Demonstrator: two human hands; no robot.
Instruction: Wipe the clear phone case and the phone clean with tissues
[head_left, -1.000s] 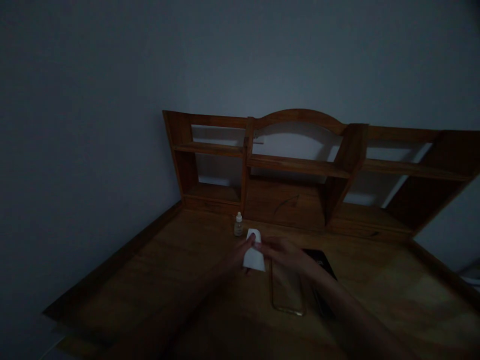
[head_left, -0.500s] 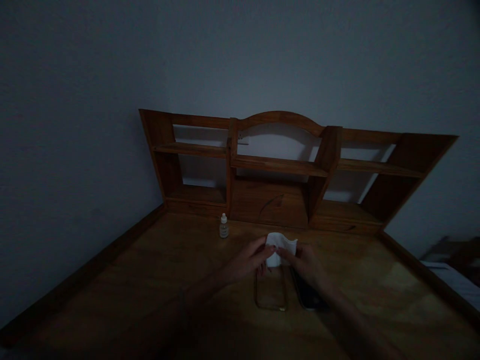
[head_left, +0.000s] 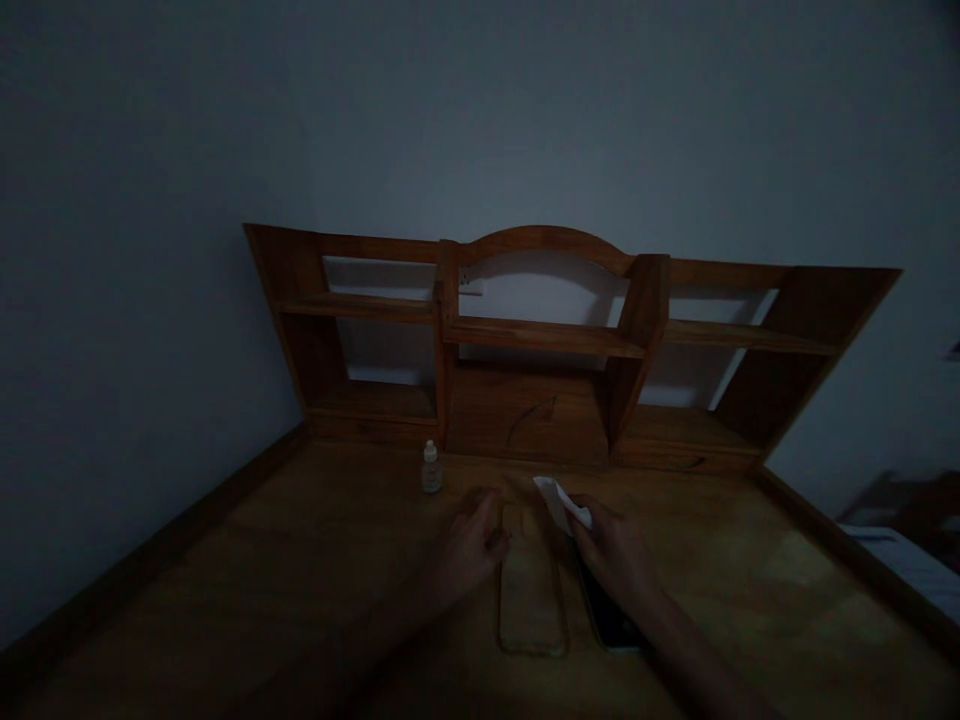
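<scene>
On a dim desk (head_left: 300, 560), the left hand (head_left: 469, 545) rests loosely curled, steadying a clear phone case (head_left: 531, 590), while the right hand's (head_left: 611, 555) grip pinches a white cloth (head_left: 559, 500) above it, ready for wiping.

The left hand (head_left: 469, 545) has let go of the white cloth (head_left: 561, 503) (now only the right hand (head_left: 615, 550) pinches it) and dropped beside the clear phone case (head_left: 531, 590).

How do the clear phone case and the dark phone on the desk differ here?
The clear phone case is see-through, showing the wood beneath; the phone is dark and opaque. The case lies fully exposed between the hands; the phone is partly covered by the right hand. Both lie flat, side by side, on the desk.
</scene>
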